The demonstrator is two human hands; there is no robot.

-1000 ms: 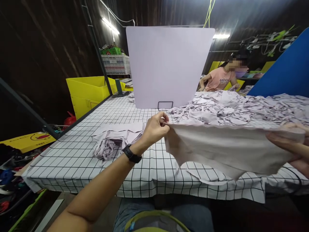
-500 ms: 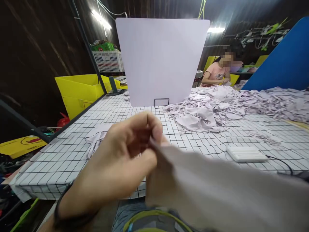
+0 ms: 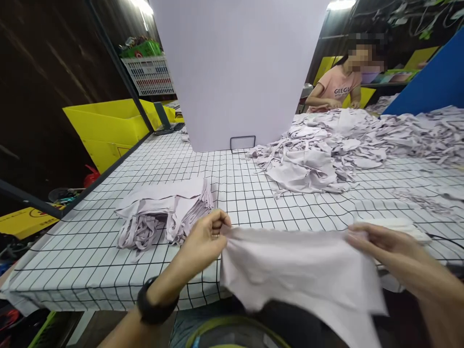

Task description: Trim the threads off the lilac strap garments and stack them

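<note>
A pale lilac piece of cut fabric [image 3: 297, 270] hangs stretched between my two hands at the table's front edge. My left hand [image 3: 207, 241] pinches its upper left corner between thumb and curled fingers. At the upper right corner my right hand [image 3: 380, 246] grips it with thumb and fingers closed. The lower part drops below the table edge, with a curved cut-out along its bottom. Left of my left hand lies a neat stack of matching fabric pieces [image 3: 163, 203], with looped strips at its front.
A large loose heap of fabric pieces [image 3: 315, 164] spreads over the right of the checked tablecloth [image 3: 108, 275]. A pale upright board [image 3: 239, 72] stands at the back. Behind my right hand sits a white box with a cable [image 3: 395, 224]. A person [image 3: 337, 87] works beyond the heap.
The fabric, close and blurred before, is now lower and spread flat between both hands. My right hand has come into view. My left hand has moved down, uncovering the stack.
</note>
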